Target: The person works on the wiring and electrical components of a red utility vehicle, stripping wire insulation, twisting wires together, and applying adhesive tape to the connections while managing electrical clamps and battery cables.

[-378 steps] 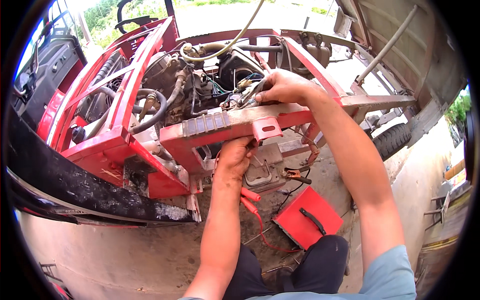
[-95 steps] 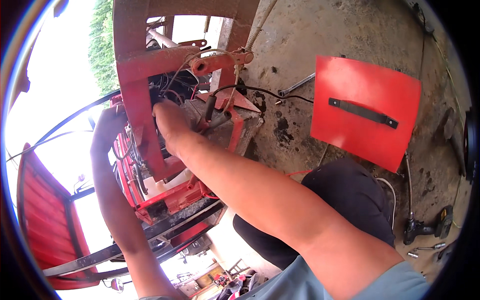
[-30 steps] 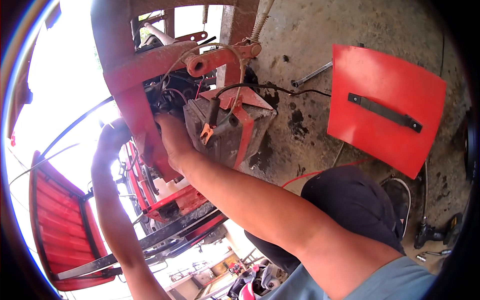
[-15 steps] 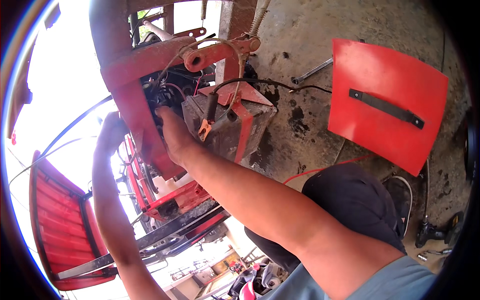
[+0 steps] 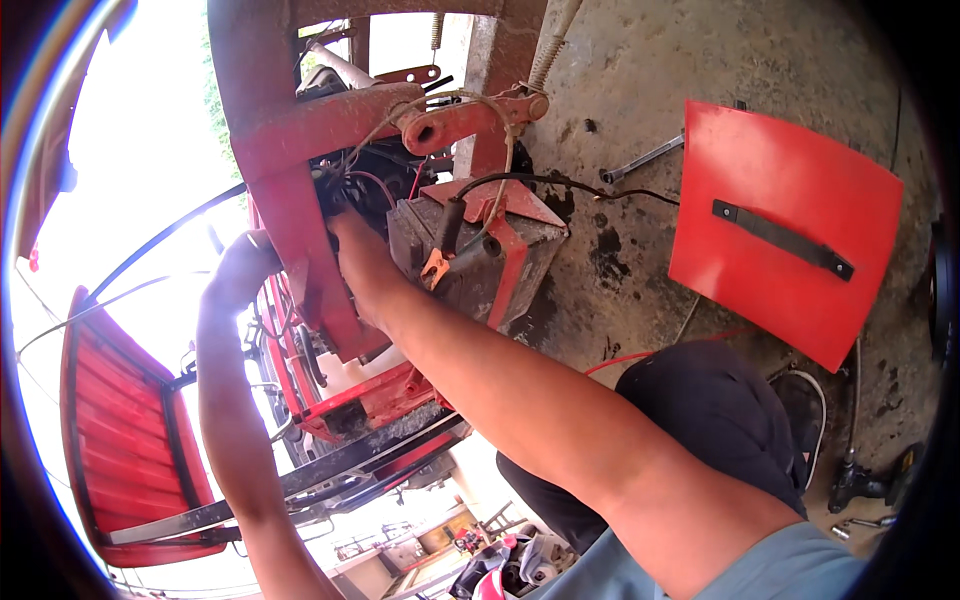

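Observation:
Both my arms reach into a red metal frame of a vehicle. My left hand is at the outer left side of its upright, washed out by glare, fingers hidden behind the metal. On the inner side, my right hand goes in among dark wires; its fingertips are out of sight. Beside the right wrist sits a dusty grey battery under a red bracket. A copper-coloured clamp on a black cable rests against the battery.
On the stained concrete floor to the right lie a red panel with a black strap, a wrench and a dark power tool. A red ribbed panel stands at the left. My bent knee is below the battery.
The whole view has shifted, so the frame, battery and floor items appear slightly further right and lower. Both hands stay at the same places on the frame.

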`<control>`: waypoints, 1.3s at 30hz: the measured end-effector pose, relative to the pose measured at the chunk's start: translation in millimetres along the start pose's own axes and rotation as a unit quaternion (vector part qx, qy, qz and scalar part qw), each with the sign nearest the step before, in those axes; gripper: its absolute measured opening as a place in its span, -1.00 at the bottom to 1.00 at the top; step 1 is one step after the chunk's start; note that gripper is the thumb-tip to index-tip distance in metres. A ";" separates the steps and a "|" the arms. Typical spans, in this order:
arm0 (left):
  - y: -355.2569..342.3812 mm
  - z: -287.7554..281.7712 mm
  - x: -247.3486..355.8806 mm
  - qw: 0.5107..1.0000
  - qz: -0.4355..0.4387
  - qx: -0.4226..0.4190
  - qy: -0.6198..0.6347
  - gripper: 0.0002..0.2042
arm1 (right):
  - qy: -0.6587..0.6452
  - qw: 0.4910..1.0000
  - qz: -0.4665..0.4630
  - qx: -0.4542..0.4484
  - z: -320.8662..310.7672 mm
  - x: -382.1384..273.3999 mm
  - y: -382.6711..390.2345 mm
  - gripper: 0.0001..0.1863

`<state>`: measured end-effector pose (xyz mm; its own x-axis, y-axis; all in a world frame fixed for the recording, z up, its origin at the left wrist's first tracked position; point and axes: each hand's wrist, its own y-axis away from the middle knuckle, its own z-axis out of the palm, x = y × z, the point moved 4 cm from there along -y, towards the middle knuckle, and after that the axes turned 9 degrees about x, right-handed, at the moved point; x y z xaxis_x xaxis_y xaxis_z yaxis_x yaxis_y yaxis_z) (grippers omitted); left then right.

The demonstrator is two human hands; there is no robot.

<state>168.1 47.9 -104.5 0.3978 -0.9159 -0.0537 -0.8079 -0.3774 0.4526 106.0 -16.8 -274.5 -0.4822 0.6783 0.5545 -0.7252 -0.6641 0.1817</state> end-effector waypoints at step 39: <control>5.9 -2.9 38.6 0.998 -0.022 -0.044 -0.049 -0.77 | 0.058 0.996 0.065 0.003 12.6 -26.9 25.1 -0.68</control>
<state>180.0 10.7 -101.4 0.3843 -0.9091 -0.1609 -0.7474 -0.4086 0.5239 106.9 -55.7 -274.5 -0.6265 0.6175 0.4756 -0.6498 -0.7508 0.1188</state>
